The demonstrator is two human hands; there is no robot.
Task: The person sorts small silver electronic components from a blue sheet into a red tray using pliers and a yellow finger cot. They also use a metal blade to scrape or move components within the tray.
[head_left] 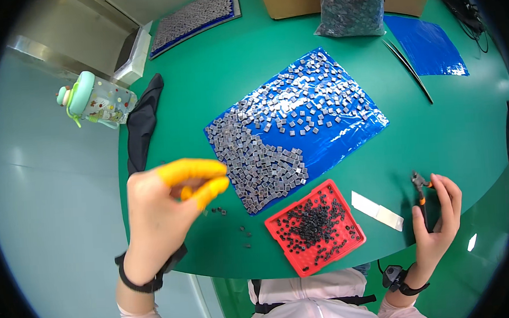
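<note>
My left hand [170, 203], with yellow covers on its fingers, is raised over the table's left side. Its thumb and forefinger come together in a pinch, and anything between the tips is too small to make out. My right hand [441, 209] grips a pair of nippers [422, 199] with black and orange handles, jaws pointing away from me. Between the hands lies a red tray [351, 249] with many small black pieces [315, 222] heaped in it. Beyond it, a blue sheet [328, 146] carries many small square grey pieces [255, 165], crowded at its left and near side.
A white strip [377, 211] lies right of the tray. Black tweezers [409, 73] and another blue sheet [427, 46] are at the far right. A filled plastic bag [351, 10] stands before a cardboard box [289, 0]. A bottle [104, 100] and black cloth [143, 127] edge the left.
</note>
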